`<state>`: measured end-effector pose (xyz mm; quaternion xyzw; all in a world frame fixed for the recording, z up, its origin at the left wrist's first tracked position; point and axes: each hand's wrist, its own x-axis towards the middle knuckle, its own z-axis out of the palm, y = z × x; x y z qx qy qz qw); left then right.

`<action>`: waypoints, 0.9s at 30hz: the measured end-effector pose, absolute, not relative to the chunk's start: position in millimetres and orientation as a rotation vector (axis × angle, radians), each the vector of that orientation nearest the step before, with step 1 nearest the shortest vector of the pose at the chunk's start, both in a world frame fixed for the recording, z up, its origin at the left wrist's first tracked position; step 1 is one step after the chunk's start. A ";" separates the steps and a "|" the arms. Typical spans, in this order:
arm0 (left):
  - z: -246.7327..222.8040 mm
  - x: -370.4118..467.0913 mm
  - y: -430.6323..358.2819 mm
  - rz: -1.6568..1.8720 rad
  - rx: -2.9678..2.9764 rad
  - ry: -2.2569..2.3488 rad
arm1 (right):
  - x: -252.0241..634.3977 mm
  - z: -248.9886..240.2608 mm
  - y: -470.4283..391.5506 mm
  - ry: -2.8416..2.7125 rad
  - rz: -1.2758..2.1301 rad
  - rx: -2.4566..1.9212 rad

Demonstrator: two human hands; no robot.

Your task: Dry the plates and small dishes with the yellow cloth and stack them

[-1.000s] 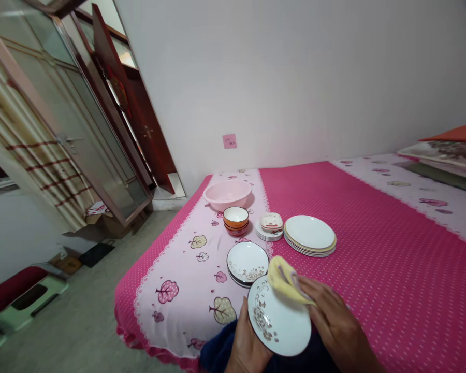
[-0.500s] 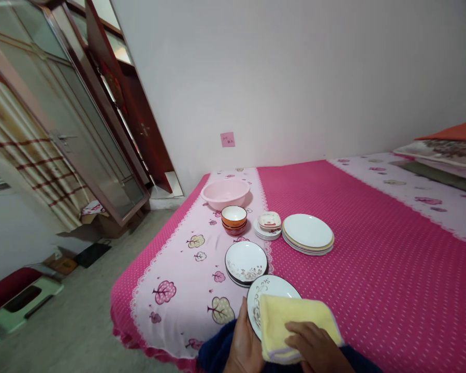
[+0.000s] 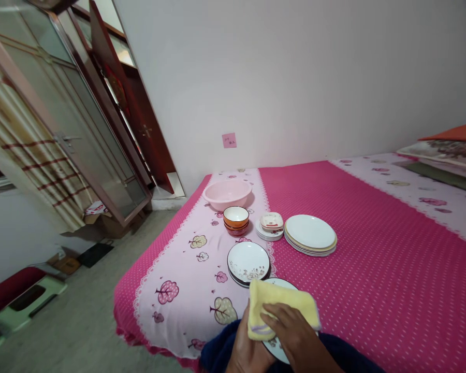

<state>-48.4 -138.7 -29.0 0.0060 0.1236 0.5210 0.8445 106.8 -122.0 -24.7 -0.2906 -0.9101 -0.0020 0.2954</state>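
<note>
My left hand grips a white plate with a dark rim and a floral pattern, holding it at its left edge near the bed's front. Folded over much of that plate is a yellow cloth, pressed down by my right hand, whose fingers lie on top of it. Just beyond the held plate, a short stack of matching floral plates rests on the bedspread. The left fingers under the plate are mostly hidden.
Farther back on the bed stand stacked orange and red bowls, a pink basin, small plates topped by a square dish, and a stack of large oval plates. A green stool is on the floor at left.
My right hand has slid the yellow cloth leftward and slightly up across the plate, baring its lower edge. My left hand stays on the plate. The whole view has shifted slightly.
</note>
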 end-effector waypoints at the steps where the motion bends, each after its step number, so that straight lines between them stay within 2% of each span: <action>1: -28.7 -47.8 -138.4 1.110 0.025 0.246 | 106.1 -24.5 -118.0 -2.400 -0.022 -0.792; 9: -31.1 -42.2 -133.8 1.095 0.283 0.218 | 126.8 -38.9 -94.4 -2.220 -0.185 -1.045; 16: -37.5 -45.2 -135.2 1.091 0.292 0.222 | 162.3 -45.8 -116.1 -2.278 -0.212 -1.067; 21: -34.0 -45.5 -138.2 1.094 0.219 0.270 | 166.3 -35.5 -136.5 -2.407 -0.085 -0.929; 27: -25.1 -45.4 -141.0 1.135 0.175 0.337 | 131.6 -25.7 -146.2 -2.469 0.116 -0.894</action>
